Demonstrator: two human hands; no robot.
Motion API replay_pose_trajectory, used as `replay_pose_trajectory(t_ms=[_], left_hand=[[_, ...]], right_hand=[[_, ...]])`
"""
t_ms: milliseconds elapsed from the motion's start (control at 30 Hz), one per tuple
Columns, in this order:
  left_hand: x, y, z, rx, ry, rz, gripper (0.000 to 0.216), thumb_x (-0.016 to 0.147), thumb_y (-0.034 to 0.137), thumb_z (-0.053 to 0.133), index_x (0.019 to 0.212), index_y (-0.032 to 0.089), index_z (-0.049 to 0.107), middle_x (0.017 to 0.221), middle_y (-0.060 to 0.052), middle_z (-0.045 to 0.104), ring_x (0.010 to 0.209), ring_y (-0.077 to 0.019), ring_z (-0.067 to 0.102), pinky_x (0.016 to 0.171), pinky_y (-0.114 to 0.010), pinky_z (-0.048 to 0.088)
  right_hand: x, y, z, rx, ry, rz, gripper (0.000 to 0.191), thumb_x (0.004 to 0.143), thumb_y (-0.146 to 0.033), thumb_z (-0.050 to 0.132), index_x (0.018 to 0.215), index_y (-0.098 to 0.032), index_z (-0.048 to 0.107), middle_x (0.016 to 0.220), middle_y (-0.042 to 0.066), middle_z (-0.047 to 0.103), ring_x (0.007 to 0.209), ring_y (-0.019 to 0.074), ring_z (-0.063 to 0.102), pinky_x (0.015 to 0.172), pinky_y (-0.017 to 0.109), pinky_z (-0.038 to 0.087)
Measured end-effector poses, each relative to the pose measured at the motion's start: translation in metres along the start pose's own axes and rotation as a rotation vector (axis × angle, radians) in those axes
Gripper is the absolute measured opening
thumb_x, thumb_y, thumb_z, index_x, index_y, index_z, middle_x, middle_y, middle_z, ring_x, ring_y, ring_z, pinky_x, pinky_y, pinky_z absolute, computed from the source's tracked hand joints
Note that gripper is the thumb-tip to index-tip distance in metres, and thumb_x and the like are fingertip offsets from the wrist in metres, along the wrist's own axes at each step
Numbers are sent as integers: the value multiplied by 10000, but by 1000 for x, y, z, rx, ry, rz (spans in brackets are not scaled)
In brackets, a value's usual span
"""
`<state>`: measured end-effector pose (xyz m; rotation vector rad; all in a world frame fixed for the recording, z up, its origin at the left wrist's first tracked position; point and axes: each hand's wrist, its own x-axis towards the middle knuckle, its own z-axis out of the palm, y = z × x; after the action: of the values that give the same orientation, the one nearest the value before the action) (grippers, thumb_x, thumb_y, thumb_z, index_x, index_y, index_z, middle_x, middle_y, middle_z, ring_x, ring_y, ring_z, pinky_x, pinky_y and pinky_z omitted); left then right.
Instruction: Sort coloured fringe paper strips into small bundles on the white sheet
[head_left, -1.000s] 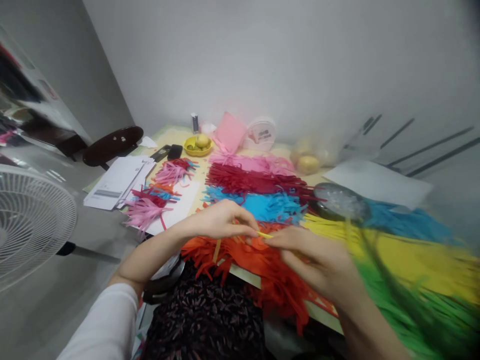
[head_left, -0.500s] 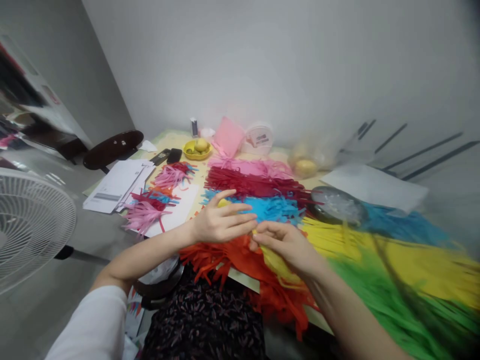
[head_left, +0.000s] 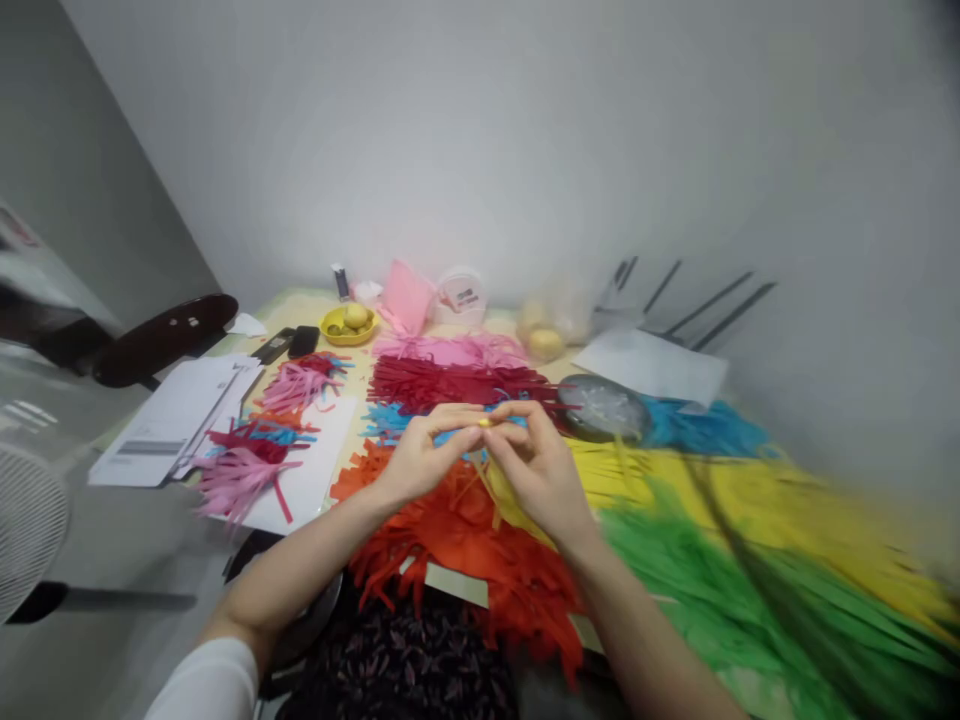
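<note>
A: Left hand (head_left: 420, 455) and right hand (head_left: 536, 470) meet above the near edge of the worktop (head_left: 456, 586), fingertips pressed together on a yellow paper strip (head_left: 484, 423). Do both pinch it?

B: Both. Thumb and forefinger of each close on the same short bright bit, and the other fingers curl loosely. The forearms come in from below, the left one out of a white sleeve (head_left: 206, 685), with the wrists raised off the paper.

A: Where does the strip run from there?

B: It seems to hang down between the palms toward the orange strips (head_left: 450, 530), but blur makes it hard to trace.

A: Anything readable?

B: Little. The printed sheets (head_left: 169, 425) on the left carry a dark bar and grey lines, too small to read. The white tub (head_left: 461, 293) by the wall has a label with dark marks, and that is unreadable too.

A: And the rest?

B: Green strips (head_left: 712, 590) and yellow strips (head_left: 675, 480) lie on the right, smeared by blur and cut off by the frame. Beyond the hands are red strips (head_left: 457, 380), then pink strips (head_left: 450, 350). Just right of the red ones is a grey round thing (head_left: 600, 408) that I cannot identify. At the back a yellow bowl (head_left: 349, 325) holds fruit, with a pink packet (head_left: 409, 295) beside it. A fan (head_left: 26, 520) is cut off at the left edge.
</note>
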<state>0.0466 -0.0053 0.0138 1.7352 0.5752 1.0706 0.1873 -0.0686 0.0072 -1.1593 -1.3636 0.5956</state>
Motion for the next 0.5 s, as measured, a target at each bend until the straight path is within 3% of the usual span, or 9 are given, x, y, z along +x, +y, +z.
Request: replay_pose_trajectory(t_ms=[100,167,300,367,500], left_hand=[[16,-10,5,-72,98,-43,240,807,363,724,929,168,791,1067,-112,751,1081,-242,656,1007,-363,475],[27,-18,2,-124,178,-87,265,816,394,706,896,153,781,966,-101,766,975,-219,680,936,-337,501],[46,-26,-24,-168,399,-118,313,836,431,667,944,146,736,810,-49,731,756,-142,639,730,-242,493],[50,-26,-38,-125,463,-95,298,846,425,655,959,159,730,770,-12,688,685,-107,587,659,-203,453],[47,-29,-46,-9,386,-102,259,860,391,648,942,163,739,683,17,627,671,-98,563,667,-194,437]], right_hand=[[17,14,-10,-286,-25,-81,199,958,-391,507,1035,-225,582,948,47,743,845,180,712,774,293,537],[38,30,-32,-534,-79,-80,248,968,-407,473,1043,-221,619,1050,59,732,933,190,698,828,299,532],[88,81,-108,-866,18,146,334,1013,-348,393,1034,-153,663,1063,112,713,980,229,672,886,385,515],[105,112,-142,-1003,9,297,263,987,-342,510,1078,-141,654,1090,105,686,974,216,661,878,414,528],[114,169,-167,-1200,-146,447,319,944,-352,614,1207,-172,611,1201,87,631,1000,194,645,844,388,559]])
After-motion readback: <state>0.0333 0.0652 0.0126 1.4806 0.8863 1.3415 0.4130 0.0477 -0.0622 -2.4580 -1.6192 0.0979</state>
